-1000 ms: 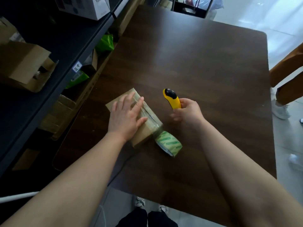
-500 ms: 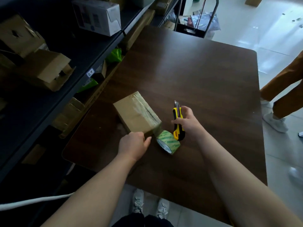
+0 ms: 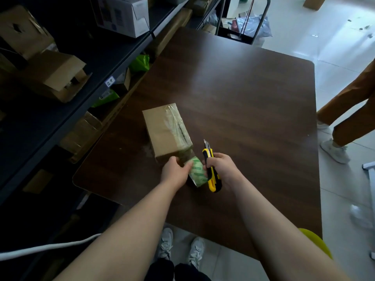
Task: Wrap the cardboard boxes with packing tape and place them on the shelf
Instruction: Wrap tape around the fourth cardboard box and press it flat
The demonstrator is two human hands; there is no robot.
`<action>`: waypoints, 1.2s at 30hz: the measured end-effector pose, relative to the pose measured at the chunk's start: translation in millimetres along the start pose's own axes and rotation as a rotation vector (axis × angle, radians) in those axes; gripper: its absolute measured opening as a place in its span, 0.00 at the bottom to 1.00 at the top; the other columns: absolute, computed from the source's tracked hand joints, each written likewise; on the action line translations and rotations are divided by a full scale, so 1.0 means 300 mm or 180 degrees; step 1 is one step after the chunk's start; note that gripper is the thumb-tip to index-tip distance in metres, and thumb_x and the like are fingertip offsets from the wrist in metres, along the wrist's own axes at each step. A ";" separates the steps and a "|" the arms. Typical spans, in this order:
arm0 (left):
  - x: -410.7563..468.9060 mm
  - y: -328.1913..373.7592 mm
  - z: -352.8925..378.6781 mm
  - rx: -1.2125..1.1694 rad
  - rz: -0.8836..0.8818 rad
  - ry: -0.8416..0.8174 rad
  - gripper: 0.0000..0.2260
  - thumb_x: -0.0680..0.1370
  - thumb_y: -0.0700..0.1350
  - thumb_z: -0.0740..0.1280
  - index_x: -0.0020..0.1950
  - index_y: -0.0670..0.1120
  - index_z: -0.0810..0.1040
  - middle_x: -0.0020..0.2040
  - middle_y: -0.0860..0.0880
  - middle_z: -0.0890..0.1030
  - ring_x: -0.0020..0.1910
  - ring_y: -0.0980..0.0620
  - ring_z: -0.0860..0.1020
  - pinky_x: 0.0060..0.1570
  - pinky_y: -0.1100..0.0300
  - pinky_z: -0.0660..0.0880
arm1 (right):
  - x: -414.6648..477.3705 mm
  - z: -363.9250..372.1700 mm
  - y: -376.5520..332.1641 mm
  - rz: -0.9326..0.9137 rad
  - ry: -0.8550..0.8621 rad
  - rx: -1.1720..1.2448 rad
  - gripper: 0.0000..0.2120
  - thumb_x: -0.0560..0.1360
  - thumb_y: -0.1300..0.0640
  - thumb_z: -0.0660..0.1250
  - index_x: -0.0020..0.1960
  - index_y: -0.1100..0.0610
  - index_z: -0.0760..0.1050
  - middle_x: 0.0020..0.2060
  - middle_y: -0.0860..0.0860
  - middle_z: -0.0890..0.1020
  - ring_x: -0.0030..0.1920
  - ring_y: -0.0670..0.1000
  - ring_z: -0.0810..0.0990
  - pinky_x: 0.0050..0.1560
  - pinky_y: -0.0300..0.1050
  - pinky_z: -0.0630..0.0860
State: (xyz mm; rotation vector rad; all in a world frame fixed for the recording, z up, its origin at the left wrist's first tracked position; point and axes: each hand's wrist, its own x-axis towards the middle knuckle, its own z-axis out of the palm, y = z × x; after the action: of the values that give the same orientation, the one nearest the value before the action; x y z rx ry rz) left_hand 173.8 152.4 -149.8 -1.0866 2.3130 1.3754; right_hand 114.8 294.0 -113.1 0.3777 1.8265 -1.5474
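- The cardboard box (image 3: pixel 165 132) lies flat on the dark wooden table (image 3: pixel 243 98). A band of clear tape is laid along its top and carried down over its near end.
- The packing-tape roll (image 3: pixel 197 174) is held just beside the box's near end. It appears to be joined to the box by a short uncut strip.
- The left hand (image 3: pixel 175 173) is wrapped round the roll, on the side toward the box's near-left corner.
- The right hand (image 3: pixel 222 168) is clenched round the handle of a yellow utility knife (image 3: pixel 213 180), just right of the roll. The blade is extended and pointed past the box's near-right corner, apart from it.
- The step in hand is judged to be the cutting of the strip.
- The strip is expected to be limp and sticky, so it should be kept taut between roll and box.
- The box is judged light and stiff, and slick where it is taped. It would best be taken by its bare cardboard long sides.
- The metal shelf (image 3: pixel 113 57), left of the box, is loaded with other cartons.
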 end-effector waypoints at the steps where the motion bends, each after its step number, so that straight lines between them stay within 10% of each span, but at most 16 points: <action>1: 0.002 0.009 0.014 -0.0443 -0.0170 -0.0076 0.28 0.75 0.55 0.70 0.69 0.42 0.68 0.61 0.43 0.77 0.58 0.42 0.78 0.56 0.47 0.77 | -0.003 -0.005 -0.003 -0.0089 0.0070 -0.0054 0.11 0.69 0.69 0.62 0.51 0.63 0.76 0.37 0.58 0.78 0.36 0.56 0.78 0.39 0.51 0.75; 7: 0.044 0.056 0.028 -0.1665 -0.0569 -0.0417 0.11 0.75 0.31 0.67 0.53 0.43 0.73 0.54 0.43 0.76 0.49 0.47 0.78 0.46 0.49 0.80 | -0.014 -0.071 -0.086 -0.1232 0.0237 -0.1352 0.19 0.74 0.65 0.67 0.62 0.48 0.73 0.44 0.48 0.82 0.36 0.46 0.79 0.35 0.30 0.74; 10: 0.056 0.058 0.018 -0.2022 -0.0649 -0.0590 0.13 0.73 0.25 0.63 0.45 0.43 0.74 0.48 0.44 0.76 0.52 0.45 0.77 0.43 0.54 0.78 | -0.007 -0.073 -0.129 -0.1691 0.0081 -0.2369 0.22 0.75 0.63 0.64 0.66 0.44 0.73 0.52 0.48 0.83 0.44 0.50 0.78 0.44 0.39 0.76; 15: 0.088 0.019 0.005 -0.1910 -0.0615 -0.0394 0.03 0.75 0.35 0.70 0.47 0.39 0.79 0.50 0.39 0.81 0.54 0.41 0.80 0.57 0.47 0.77 | 0.018 -0.040 -0.154 -0.1779 0.0093 -0.3692 0.26 0.76 0.60 0.59 0.68 0.36 0.70 0.60 0.51 0.80 0.55 0.59 0.78 0.46 0.46 0.73; 20: 0.108 0.000 -0.007 -0.1869 -0.0714 -0.0509 0.05 0.73 0.33 0.71 0.41 0.42 0.79 0.45 0.43 0.81 0.47 0.45 0.81 0.46 0.52 0.79 | 0.022 -0.054 -0.169 -0.1866 -0.0032 -0.3888 0.27 0.74 0.61 0.60 0.66 0.35 0.72 0.59 0.47 0.81 0.54 0.57 0.79 0.45 0.46 0.75; 36: 0.141 0.007 -0.049 -0.1166 -0.0483 -0.0499 0.03 0.72 0.37 0.73 0.43 0.42 0.80 0.46 0.43 0.83 0.50 0.43 0.82 0.57 0.46 0.77 | 0.055 -0.059 -0.056 -0.1516 0.0037 -0.4972 0.31 0.74 0.66 0.58 0.69 0.39 0.71 0.60 0.51 0.80 0.58 0.57 0.79 0.44 0.45 0.68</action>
State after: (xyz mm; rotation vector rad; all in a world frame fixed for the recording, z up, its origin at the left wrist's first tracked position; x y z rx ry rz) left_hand 145.2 120.6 -163.4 -1.1746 1.8732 1.7956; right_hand 86.7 303.2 -111.0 -0.8110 2.5911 0.0240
